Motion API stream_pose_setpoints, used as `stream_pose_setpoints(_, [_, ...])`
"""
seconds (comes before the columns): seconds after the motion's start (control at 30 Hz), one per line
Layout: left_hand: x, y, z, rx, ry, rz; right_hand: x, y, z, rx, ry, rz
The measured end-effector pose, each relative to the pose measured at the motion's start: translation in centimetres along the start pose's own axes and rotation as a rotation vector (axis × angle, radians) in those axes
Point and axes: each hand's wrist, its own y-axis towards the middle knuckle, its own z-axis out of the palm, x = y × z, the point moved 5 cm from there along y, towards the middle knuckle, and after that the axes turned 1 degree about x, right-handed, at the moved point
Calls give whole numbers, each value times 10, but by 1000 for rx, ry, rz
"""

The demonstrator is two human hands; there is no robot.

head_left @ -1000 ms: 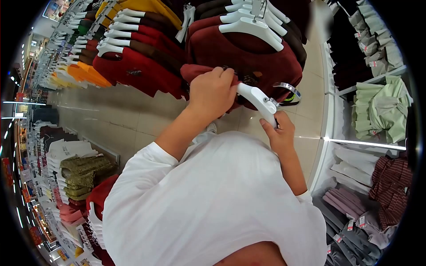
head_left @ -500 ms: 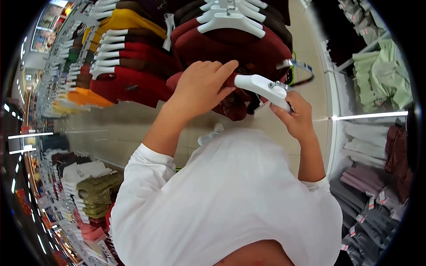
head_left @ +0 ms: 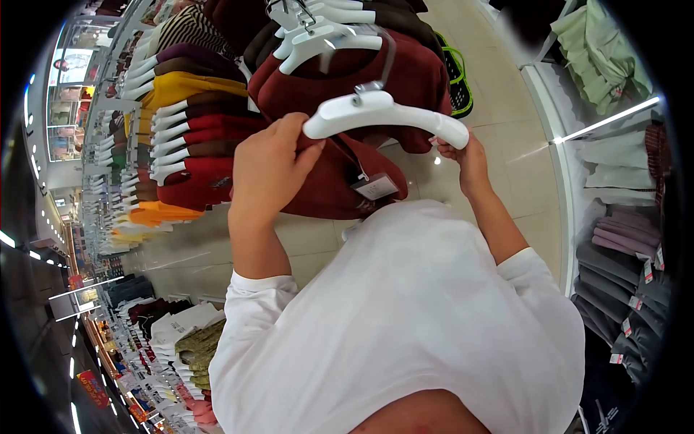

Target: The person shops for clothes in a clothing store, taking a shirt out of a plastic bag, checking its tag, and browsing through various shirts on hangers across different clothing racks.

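A white clothes hanger (head_left: 387,113) with a metal hook is held level in front of my chest. My left hand (head_left: 271,170) is closed at its left end, with a dark red sweater (head_left: 329,184) gathered in the grip. That sweater hangs below the hanger, and a paper price tag (head_left: 376,187) dangles at its neckline. At the hanger's right end, the fingers of my right hand (head_left: 464,163) are pinched around the tip. Just beyond, another dark red sweater (head_left: 426,79) hangs on the rack from its own white hanger (head_left: 329,45).
Racks of sweaters on white hangers run along the left, among them a yellow sweater (head_left: 191,90) and a red sweater (head_left: 195,181). A black and green basket (head_left: 457,79) stands on the tiled floor. Shelves with folded grey trousers (head_left: 611,271) line the right.
The hanger has swung level and more of it shows, its left end out of the sweater's neck. The held sweater now hangs lower, with its tag in view. My view has shifted.
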Motion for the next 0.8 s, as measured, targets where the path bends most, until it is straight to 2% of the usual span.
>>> stream_pose_setpoints(0.13, [8,-4,-12,6,-20,-117,25,2,23,80,177,16])
stream_pose_setpoints(0.23, [3,-6,-13,8,6,-133,21,9,40,118,-108,-91])
stream_pose_setpoints(0.27, [1,-5,-12,3,-14,-107,27,0,58,243,-177,-98])
stream_pose_setpoints(0.33, [-3,-4,-7,-2,-53,-58,39,-20,101,356,-450,-178])
stream_pose_setpoints(0.43, [-21,1,-3,25,-68,-17,67,-36,136,345,-720,-644])
stream_pose_setpoints(0.53, [-25,1,-2,17,-72,8,55,-12,142,459,-710,-520])
stream_pose_setpoints(0.63, [-23,-2,-3,-2,-123,3,47,9,121,457,-776,-366])
stream_pose_setpoints(0.67, [-21,-4,-4,-7,-148,-6,46,15,117,448,-626,-400])
stream_pose_setpoints(0.77, [-15,-7,1,-43,-211,29,48,14,100,405,-808,-287])
stream_pose_setpoints(0.8, [-16,-8,2,-25,-241,22,45,15,98,405,-858,-352])
